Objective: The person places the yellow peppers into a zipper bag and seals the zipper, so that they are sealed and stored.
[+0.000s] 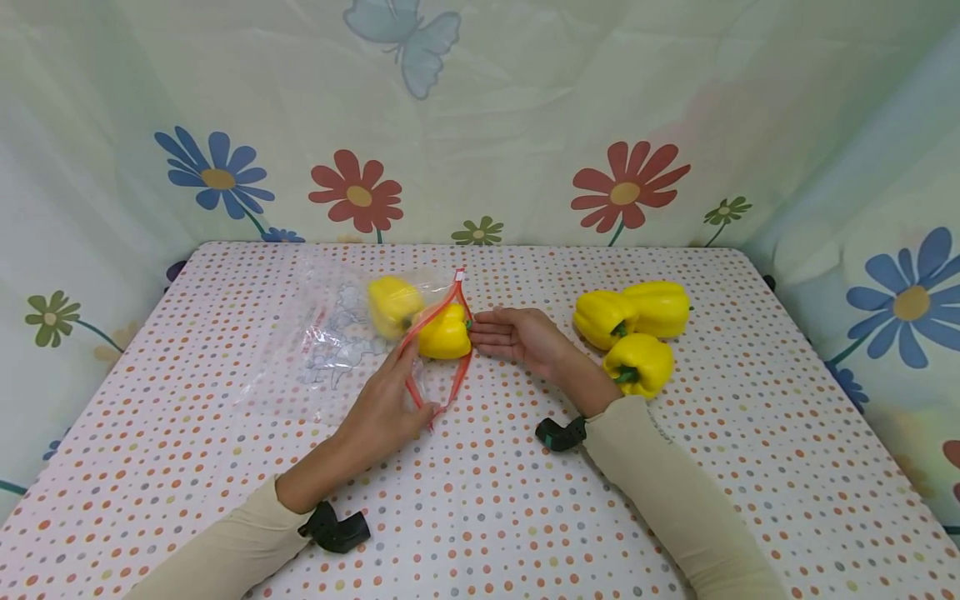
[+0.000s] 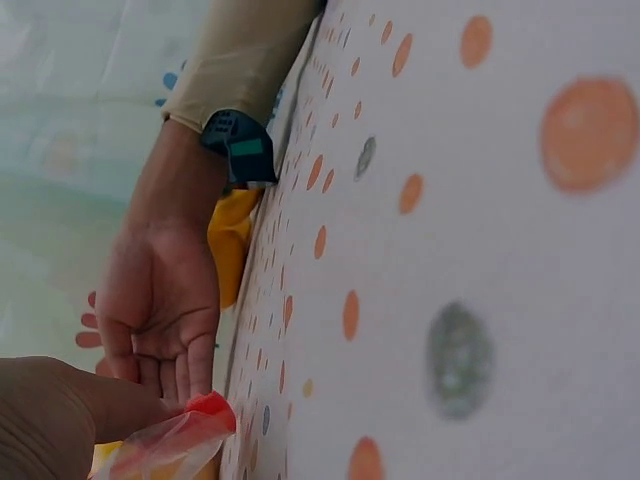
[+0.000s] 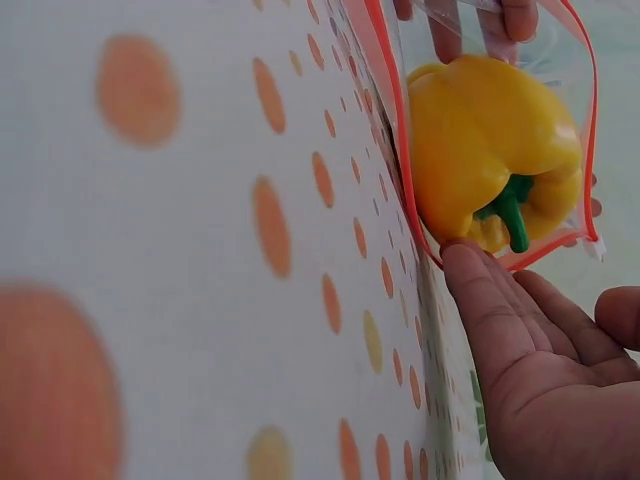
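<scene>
Yellow pepper (image 1: pixel 442 336) in mouth of bag (image 1: pixel 337 358), just beside right fingers (image 3: pixel 490 310), straight and together, left fingers (image 1: pixel 392 372) clamped on red rim (image 1: pixel 459 381)

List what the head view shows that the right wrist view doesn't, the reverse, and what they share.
Only the head view shows the three loose yellow peppers, the printed butterfly and the black wrist devices. Only the right wrist view shows, nearly face-on, the stem end of the pepper in the mouth of the clear bag. Both show that pepper, the bag, the right hand, the dotted cloth and at least part of the left hand.
</scene>
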The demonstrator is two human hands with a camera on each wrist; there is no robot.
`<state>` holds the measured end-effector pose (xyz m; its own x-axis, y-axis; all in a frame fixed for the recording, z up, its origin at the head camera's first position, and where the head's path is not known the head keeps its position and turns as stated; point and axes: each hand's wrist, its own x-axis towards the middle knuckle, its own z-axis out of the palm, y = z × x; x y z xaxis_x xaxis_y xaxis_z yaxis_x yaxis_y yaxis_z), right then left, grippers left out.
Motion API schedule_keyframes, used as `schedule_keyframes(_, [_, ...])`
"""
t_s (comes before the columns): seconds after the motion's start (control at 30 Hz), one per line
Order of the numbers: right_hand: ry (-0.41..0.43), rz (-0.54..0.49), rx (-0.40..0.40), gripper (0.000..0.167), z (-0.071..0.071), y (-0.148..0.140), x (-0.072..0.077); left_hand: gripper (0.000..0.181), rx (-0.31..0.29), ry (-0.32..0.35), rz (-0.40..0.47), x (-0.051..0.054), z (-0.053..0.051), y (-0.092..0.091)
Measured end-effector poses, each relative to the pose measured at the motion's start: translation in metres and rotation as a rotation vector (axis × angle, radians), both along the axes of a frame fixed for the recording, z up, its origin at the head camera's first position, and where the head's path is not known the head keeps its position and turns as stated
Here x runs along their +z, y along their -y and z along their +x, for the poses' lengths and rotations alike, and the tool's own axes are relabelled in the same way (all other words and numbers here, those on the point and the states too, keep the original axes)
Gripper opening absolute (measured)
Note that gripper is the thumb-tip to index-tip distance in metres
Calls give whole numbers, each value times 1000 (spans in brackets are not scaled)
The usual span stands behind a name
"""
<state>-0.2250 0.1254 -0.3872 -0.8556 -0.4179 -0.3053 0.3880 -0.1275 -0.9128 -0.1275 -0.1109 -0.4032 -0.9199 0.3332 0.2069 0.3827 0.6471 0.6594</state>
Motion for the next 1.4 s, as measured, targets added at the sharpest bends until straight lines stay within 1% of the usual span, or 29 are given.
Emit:
schedule_keyframes(0.23, [-9,-3,10,45,0,3,0,94,0,-22,19,-1,0,0])
schedule_keyframes(0.5, [8,11,13,45,0,8,1,93,2,-47,35,0,2,-1])
schedule_keyframes(0.77, [-2,25,2,43,0,14,3,96,3,-42,36,2,3,-1])
schedule_keyframes(0.97, [-6,13,18,43,0,17,3,97,5,-50,40,2,2,-1])
schedule_keyframes(1.23, [-32,35,55,43,1,20,0,94,15,-55,55,2,2,-1])
schedule_keyframes(1.4, [-24,30,55,43,3,23,1,95,21,-46,66,3,2,-1])
